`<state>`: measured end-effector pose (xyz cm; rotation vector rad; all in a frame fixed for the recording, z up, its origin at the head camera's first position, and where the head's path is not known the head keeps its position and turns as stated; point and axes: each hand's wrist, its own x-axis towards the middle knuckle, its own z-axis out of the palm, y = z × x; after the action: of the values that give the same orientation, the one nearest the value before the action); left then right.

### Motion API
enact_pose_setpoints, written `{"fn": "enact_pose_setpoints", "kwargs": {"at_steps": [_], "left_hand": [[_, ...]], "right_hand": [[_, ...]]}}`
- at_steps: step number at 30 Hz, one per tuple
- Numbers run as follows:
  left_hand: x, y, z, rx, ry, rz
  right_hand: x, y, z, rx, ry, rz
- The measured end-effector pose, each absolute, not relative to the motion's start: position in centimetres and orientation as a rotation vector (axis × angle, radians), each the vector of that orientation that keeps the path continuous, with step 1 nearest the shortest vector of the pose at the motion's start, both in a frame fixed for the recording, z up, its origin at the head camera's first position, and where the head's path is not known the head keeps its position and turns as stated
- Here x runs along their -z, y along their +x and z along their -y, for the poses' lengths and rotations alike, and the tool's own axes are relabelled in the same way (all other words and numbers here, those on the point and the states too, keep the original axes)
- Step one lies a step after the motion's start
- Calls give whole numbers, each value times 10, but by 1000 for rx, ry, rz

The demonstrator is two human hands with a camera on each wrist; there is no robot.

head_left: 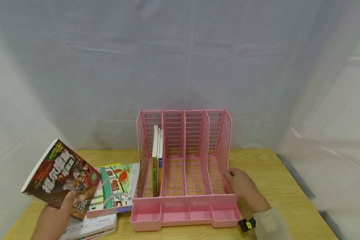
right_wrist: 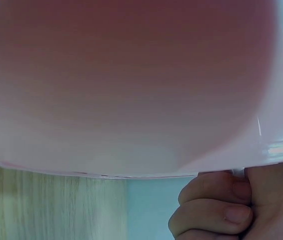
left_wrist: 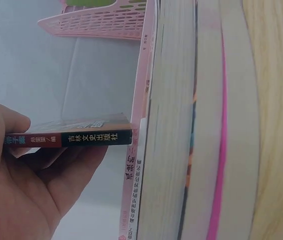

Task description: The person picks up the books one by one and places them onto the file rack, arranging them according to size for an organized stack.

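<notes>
My left hand [head_left: 54,216] holds a dark brown paperback book [head_left: 61,175] with white and yellow lettering, thumb across its cover, above a pile at the left. In the left wrist view the book's spine [left_wrist: 91,138] faces the camera between thumb and fingers. A pink four-slot desktop book rack [head_left: 186,201] stands mid-table. Several thin books [head_left: 155,166] stand upright in its leftmost slot. My right hand [head_left: 243,186] grips the rack's right side wall near the front. In the right wrist view curled fingers [right_wrist: 211,212] show under a blurred pink surface.
Left of the rack lies a picture book with a crab on its cover [head_left: 115,188], over other books [head_left: 91,228]. Small open trays [head_left: 175,213] run along the rack's front. A black clip-like object [head_left: 247,225] is at my right sleeve. Pale sheeting [head_left: 180,66] hangs behind the table.
</notes>
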<state>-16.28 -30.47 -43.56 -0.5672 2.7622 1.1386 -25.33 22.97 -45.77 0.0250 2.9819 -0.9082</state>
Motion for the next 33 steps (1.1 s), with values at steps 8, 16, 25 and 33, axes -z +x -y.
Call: {"fn": "enact_pose_setpoints", "kwargs": {"at_steps": [8,16,25,33], "left_hand": [[445,-157,298,-1217,-641,-2767],[450,-145,279,-1356,-705,-2903],[426,-139,206,-1779,-438,-3123],[412,-172,155,-2143,379,-3183]], "right_hand": [[460,-253,-231,919,20,-2989],[462,-254,-231,922,33,-2978],[462,-254,-232,944,13,-2983],[460,-253,-231,950,2,-2987]]}}
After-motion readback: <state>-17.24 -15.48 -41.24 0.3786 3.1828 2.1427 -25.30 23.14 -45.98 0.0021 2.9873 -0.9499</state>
